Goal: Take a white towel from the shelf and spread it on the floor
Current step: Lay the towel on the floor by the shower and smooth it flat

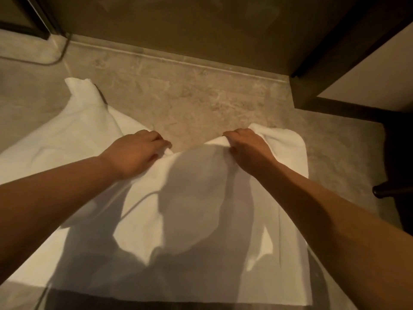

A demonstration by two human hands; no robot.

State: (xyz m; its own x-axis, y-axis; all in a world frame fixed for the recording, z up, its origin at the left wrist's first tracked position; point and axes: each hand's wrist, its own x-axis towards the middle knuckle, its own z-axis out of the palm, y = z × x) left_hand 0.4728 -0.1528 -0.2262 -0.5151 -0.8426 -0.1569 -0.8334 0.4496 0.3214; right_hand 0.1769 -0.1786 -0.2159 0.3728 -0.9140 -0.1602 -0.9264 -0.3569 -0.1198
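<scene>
Beige stone-tile floor (201,97) beside a dark wall base. Left hand (134,154) and right hand (248,148), fingers curled, each grip the white towel's (190,209) far edge, which sags between them.

Beige wall (178,23), dark wooden frame (335,63), round furniture foot (381,192)

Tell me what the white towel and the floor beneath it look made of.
White cloth towel: soft matte fabric, probably cotton terry; it drapes and bunches into folds where the left hand and right hand grip its far edge. Beige mottled floor: looks like polished stone or stone-look tile; veined pattern, faint sheen.
</scene>
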